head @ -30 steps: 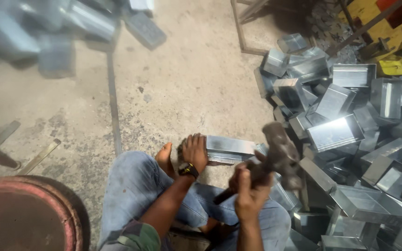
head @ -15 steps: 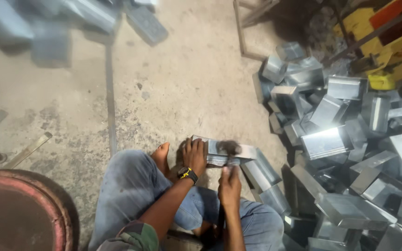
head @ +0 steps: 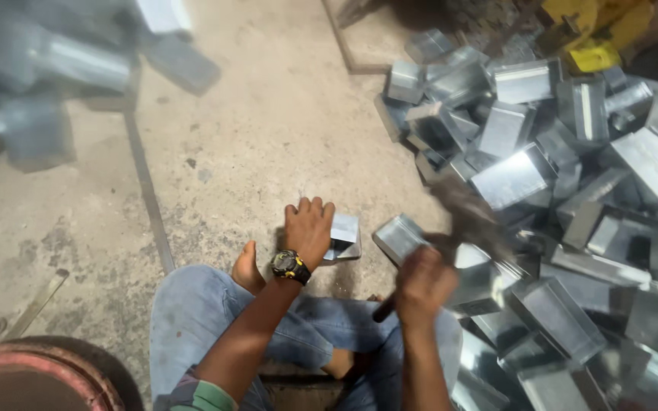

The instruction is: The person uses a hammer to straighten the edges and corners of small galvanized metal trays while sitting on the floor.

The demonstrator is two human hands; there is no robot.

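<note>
Currently, your left hand point(head: 310, 228) presses flat on a metal box point(head: 343, 237) on the floor point(head: 253, 137), your right hand point(head: 423, 283) clamped on a raised hammer point(head: 462, 217).

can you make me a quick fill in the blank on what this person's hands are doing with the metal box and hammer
1. The left hand presses down on a small metal ___ on the concrete floor.
2. The right hand grips a ___, blurred in motion.
3. A black and yellow ___ sits on the left wrist.
4. The pile of metal boxes lies on the person's ___ side.

Missing words: box; hammer; watch; right
</note>
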